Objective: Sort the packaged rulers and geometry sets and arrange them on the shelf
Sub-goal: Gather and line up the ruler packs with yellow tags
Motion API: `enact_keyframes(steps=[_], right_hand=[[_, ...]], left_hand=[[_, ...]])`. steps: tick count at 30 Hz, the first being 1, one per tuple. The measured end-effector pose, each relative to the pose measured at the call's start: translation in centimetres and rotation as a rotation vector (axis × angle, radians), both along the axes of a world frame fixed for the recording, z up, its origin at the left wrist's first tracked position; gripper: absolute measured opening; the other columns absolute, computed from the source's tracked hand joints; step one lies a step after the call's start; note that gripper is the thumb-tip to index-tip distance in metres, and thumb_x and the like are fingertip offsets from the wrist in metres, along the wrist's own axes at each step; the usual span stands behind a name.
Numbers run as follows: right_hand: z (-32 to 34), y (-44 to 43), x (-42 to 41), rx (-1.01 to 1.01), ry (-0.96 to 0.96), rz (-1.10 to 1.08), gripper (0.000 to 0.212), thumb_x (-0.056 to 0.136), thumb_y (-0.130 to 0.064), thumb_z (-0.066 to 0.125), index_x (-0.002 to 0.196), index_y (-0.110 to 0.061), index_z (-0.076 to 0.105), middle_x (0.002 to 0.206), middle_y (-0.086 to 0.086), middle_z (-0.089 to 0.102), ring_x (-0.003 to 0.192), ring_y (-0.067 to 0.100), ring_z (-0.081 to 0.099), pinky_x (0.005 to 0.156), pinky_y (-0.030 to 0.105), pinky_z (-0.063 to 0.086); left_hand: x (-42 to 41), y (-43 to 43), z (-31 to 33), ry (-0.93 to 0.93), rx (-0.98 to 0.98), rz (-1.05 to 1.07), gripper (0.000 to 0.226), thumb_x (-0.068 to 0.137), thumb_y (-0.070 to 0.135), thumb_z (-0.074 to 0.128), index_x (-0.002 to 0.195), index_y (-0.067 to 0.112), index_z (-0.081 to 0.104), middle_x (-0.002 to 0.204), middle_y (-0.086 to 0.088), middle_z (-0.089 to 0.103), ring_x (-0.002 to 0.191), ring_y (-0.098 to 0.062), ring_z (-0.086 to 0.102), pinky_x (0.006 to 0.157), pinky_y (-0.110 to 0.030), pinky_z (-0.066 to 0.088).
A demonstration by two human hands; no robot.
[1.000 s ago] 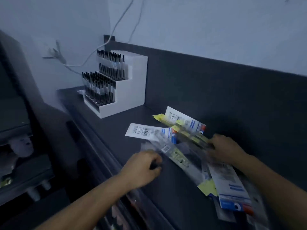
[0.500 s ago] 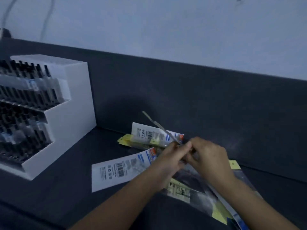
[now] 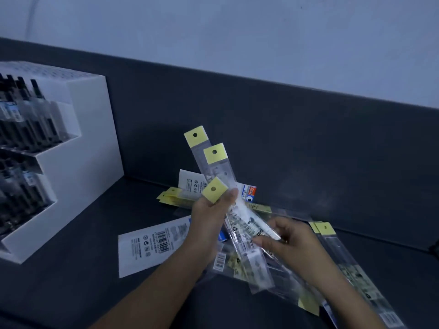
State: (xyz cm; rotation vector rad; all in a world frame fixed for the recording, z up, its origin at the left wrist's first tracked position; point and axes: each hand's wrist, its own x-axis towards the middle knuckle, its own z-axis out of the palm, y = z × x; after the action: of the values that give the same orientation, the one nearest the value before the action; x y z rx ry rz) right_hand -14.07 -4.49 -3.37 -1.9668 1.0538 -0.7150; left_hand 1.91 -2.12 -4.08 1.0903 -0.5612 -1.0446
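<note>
My left hand grips a fan of three packaged rulers, clear sleeves with yellow hang tabs, lifted above the dark shelf. My right hand pinches the lower ends of those same rulers. Flat on the shelf lie two white geometry set packs, one left of my left wrist with a barcode, another behind the fan. More packaged rulers lie scattered under and to the right of my right arm.
A white stepped display stand filled with dark pens stands at the left on the shelf. The shelf's dark back panel rises behind the pile, with a pale wall above it.
Both hands have lifted a bunch of rulers off the pile and fanned them upward. Earlier only one ruler was held between the fingertips. The view has moved closer.
</note>
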Motion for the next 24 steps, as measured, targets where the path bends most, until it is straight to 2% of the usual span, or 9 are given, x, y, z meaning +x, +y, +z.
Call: enact_keyframes(steps=[3,6,9,11,14,17,19,21,24], right_hand=[[-0.3,-0.7,-0.3,0.102,-0.155,-0.047,0.014,0.083,-0.017,0.067,0.082,-0.004,0.067,0.055,0.007,0.063,0.050,0.010,0.053,0.052,0.022,0.041],[-0.9,-1.1,-0.3,0.199,-0.327,-0.149,0.041,0.083,-0.028,0.062,0.085,0.012,0.057,0.048,0.006,0.041,0.043,0.015,0.035,0.045,0.020,0.029],[-0.7,-0.6,0.2,0.342,-0.493,-0.160,0.031,0.082,-0.028,0.061,0.082,0.003,0.066,0.063,0.018,0.063,0.057,0.024,0.054,0.056,0.025,0.043],[-0.7,-0.3,0.5,0.442,-0.508,-0.110,0.017,0.084,-0.021,0.061,0.080,-0.010,0.074,0.080,0.009,0.074,0.070,0.018,0.068,0.065,0.026,0.053],[-1.0,0.2,1.0,0.550,-0.518,-0.056,0.017,0.074,-0.026,0.068,0.080,-0.013,0.076,0.084,0.017,0.070,0.072,0.027,0.062,0.071,0.034,0.050],[-1.3,0.6,1.7,0.523,-0.520,-0.114,0.022,0.066,-0.030,0.074,0.073,-0.010,0.070,0.074,0.020,0.052,0.066,0.027,0.052,0.063,0.034,0.046],[-1.7,0.6,2.0,0.477,-0.573,-0.144,0.024,0.069,-0.023,0.074,0.073,-0.009,0.055,0.063,0.010,0.046,0.054,0.020,0.044,0.048,0.027,0.042],[-1.7,0.5,2.0,0.471,-0.616,-0.170,0.024,0.074,-0.016,0.072,0.078,-0.012,0.049,0.057,0.000,0.042,0.045,0.010,0.037,0.040,0.020,0.036],[-1.8,0.4,1.9,0.460,-0.604,-0.147,0.019,0.070,-0.026,0.073,0.074,-0.015,0.059,0.058,0.000,0.044,0.052,0.013,0.037,0.048,0.025,0.034]], left_hand=[[0.3,-0.4,0.0,0.083,-0.011,-0.058,0.007,0.088,0.015,0.061,0.091,0.010,0.065,0.075,-0.001,0.070,0.066,-0.012,0.066,0.063,-0.027,0.050],[0.2,-0.2,-0.1,-0.011,-0.031,-0.103,0.012,0.088,0.002,0.058,0.098,0.007,0.063,0.089,-0.005,0.071,0.079,-0.015,0.068,0.070,-0.028,0.052],[-0.5,0.2,-0.4,-0.136,-0.066,-0.100,0.009,0.089,0.008,0.060,0.094,0.014,0.065,0.083,0.003,0.074,0.078,-0.010,0.069,0.067,-0.022,0.053],[-1.0,0.4,-0.7,-0.185,-0.085,-0.091,0.008,0.089,0.017,0.060,0.086,0.012,0.066,0.075,0.002,0.073,0.070,-0.009,0.068,0.061,-0.021,0.053],[-1.5,0.6,-0.7,-0.258,-0.109,-0.061,0.050,0.084,0.041,0.058,0.085,-0.009,0.057,0.072,-0.017,0.062,0.064,-0.024,0.058,0.061,-0.032,0.049],[-1.9,0.9,-0.6,-0.398,-0.147,-0.070,0.069,0.083,0.054,0.043,0.078,-0.014,0.049,0.068,-0.013,0.049,0.062,-0.018,0.045,0.058,-0.026,0.038],[-2.2,0.9,-0.6,-0.430,-0.144,-0.139,0.066,0.086,0.052,0.038,0.078,-0.011,0.052,0.069,-0.011,0.050,0.063,-0.014,0.048,0.060,-0.024,0.039],[-2.4,0.9,-0.7,-0.414,-0.142,-0.172,0.041,0.092,0.045,0.039,0.074,0.011,0.054,0.073,0.002,0.051,0.061,0.004,0.050,0.061,-0.009,0.040],[-2.7,1.0,-1.0,-0.473,-0.170,-0.203,0.028,0.097,0.042,0.042,0.080,0.021,0.050,0.070,0.016,0.055,0.062,0.011,0.050,0.064,-0.007,0.042]])
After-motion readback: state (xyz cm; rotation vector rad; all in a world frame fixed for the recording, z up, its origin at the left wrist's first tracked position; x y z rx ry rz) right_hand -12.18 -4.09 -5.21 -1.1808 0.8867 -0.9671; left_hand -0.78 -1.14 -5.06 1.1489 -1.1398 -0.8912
